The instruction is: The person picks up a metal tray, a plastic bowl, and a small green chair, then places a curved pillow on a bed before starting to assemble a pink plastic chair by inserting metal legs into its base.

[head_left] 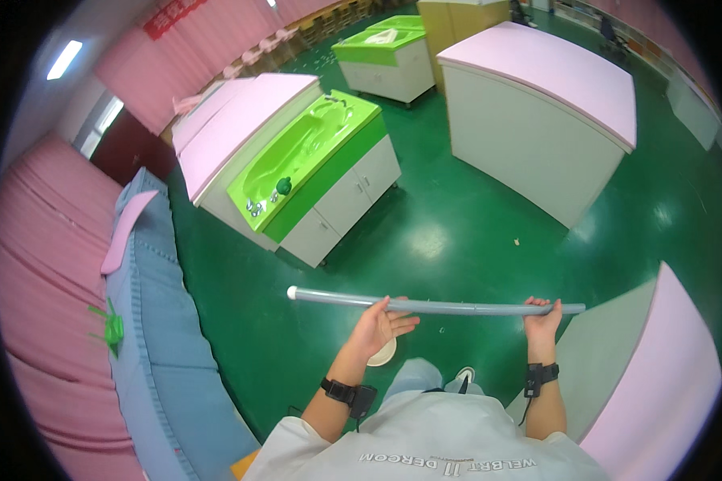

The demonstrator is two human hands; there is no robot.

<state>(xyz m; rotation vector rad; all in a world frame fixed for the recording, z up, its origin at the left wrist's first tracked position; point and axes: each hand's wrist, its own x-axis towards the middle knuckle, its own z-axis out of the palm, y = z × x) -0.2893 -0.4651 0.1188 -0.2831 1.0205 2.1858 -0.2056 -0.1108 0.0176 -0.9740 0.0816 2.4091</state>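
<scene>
A long grey pole (pixel 473 309) with a white end at its left runs nearly level across in front of me. My left hand (pixel 377 327) has it loosely between thumb and a finger, the other fingers stretched out below the pole. Toward the pole's right end, my right hand (pixel 542 322) grips it with the fingers wrapped around. Beneath my left hand, a pale round object (pixel 383 354) is partly hidden by the hand and wrist; its kind I cannot make out.
A bright green bathing tub (pixel 301 152) on a white cabinet stands ahead left. A pink-topped counter (pixel 529 112) is ahead right, and another pink-topped unit (pixel 666 377) stands close on my right. Blue covers (pixel 176 337) drape a long surface at left. The floor (pixel 433 216) is green.
</scene>
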